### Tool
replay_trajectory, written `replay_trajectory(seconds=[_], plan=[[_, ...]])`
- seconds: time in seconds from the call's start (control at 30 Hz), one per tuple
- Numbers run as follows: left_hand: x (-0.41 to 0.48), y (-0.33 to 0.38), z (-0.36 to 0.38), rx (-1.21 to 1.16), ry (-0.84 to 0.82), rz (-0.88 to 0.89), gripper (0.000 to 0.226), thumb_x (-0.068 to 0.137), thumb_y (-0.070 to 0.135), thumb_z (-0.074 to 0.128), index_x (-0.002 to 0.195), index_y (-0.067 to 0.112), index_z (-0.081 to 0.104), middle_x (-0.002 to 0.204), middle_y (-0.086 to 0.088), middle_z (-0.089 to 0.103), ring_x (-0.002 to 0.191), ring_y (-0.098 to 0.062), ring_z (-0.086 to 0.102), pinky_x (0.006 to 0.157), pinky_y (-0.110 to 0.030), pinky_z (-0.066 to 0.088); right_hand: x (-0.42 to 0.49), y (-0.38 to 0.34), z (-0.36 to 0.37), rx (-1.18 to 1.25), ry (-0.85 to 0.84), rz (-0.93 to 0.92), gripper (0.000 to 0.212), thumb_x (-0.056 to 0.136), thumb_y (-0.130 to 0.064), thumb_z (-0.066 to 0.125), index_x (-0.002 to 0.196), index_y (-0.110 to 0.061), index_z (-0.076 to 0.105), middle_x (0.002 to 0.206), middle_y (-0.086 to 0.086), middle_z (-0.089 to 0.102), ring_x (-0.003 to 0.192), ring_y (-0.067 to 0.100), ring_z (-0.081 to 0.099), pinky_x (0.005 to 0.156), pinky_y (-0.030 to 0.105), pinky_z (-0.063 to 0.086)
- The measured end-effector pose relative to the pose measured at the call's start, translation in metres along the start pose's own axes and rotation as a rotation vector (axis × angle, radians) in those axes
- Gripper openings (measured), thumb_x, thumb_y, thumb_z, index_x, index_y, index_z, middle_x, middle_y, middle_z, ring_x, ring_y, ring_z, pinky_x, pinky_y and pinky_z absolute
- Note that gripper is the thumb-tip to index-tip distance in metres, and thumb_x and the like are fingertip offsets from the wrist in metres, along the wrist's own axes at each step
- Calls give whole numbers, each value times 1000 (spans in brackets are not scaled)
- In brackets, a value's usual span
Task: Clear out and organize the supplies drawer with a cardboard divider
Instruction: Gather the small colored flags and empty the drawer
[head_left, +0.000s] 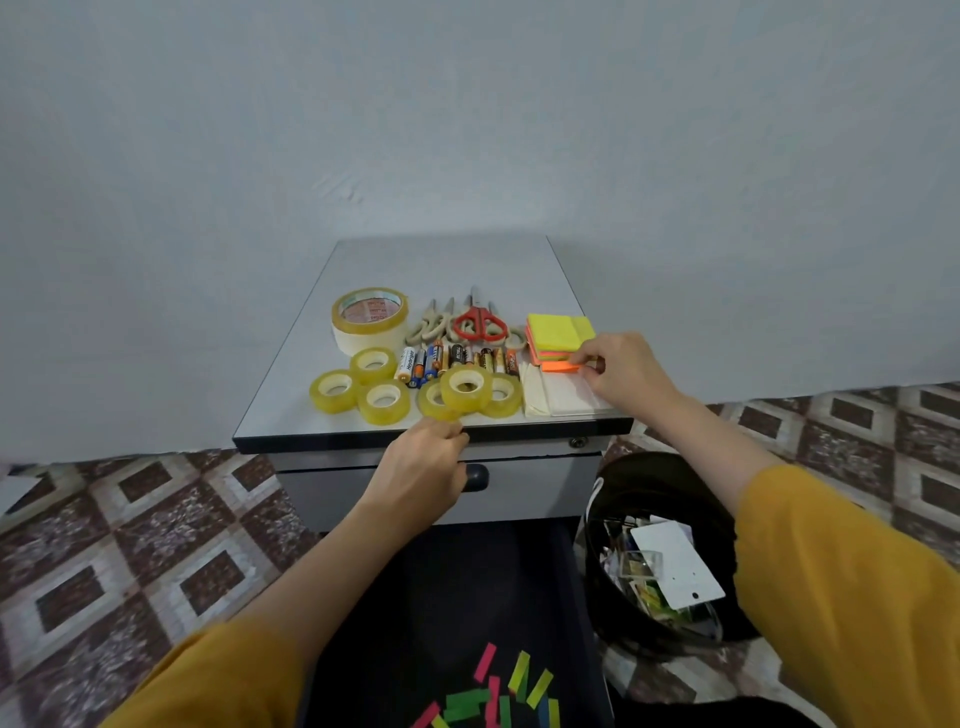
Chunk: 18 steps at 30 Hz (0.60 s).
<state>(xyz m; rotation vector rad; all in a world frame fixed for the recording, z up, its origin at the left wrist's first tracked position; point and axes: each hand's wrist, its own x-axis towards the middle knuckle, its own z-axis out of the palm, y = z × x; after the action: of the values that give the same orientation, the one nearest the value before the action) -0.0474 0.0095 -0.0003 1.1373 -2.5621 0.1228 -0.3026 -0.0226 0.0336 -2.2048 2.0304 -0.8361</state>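
Observation:
Supplies lie sorted on the grey cabinet top (447, 265): a large tape roll (370, 318), several small yellow tape rolls (383, 401), a row of batteries (457, 359), scissors (479, 323) and a sticky-note stack (558, 338). My right hand (621, 371) pinches an orange sticky-note pad (560, 367) in front of that stack, over white paper (563, 397). My left hand (423, 467) grips a small yellow tape roll (435, 404) at the cabinet's front edge. Below, the pulled-out dark drawer (447, 582) holds loose coloured paper strips (493, 691).
A black waste bin (660, 551) with discarded papers and cards stands to the right of the drawer. A drawer handle (477, 477) shows beside my left hand. Patterned tile floor (130, 561) surrounds the cabinet; a plain wall rises behind it.

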Motion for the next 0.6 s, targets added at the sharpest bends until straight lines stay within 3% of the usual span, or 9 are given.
replay_trajectory(seconds=[0.13,0.47,0.6], plan=[[-1,2,0,-22,-12,-7,21,55,10,62,71,-1,73,73,-10,69,63,-25,66,50,-26,55,1,-1,1,-77,-18,-36,25,82,3,55,98,-3,73,97,18,68,91,34,61,80,31,40],[-1,3,1,25,-5,1,25,53,12,64,72,0,74,76,-10,71,64,-24,67,51,-25,54,1,-3,-3,-113,-20,-16,20,86,-6,58,98,-4,73,99,16,67,90,31,59,79,31,40],[-3,3,1,31,17,8,31,45,2,83,74,-2,73,78,-13,71,65,-27,68,53,-27,55,0,-4,-4,-103,5,-11,19,87,-7,58,99,-4,72,99,14,67,92,28,59,79,27,38]])
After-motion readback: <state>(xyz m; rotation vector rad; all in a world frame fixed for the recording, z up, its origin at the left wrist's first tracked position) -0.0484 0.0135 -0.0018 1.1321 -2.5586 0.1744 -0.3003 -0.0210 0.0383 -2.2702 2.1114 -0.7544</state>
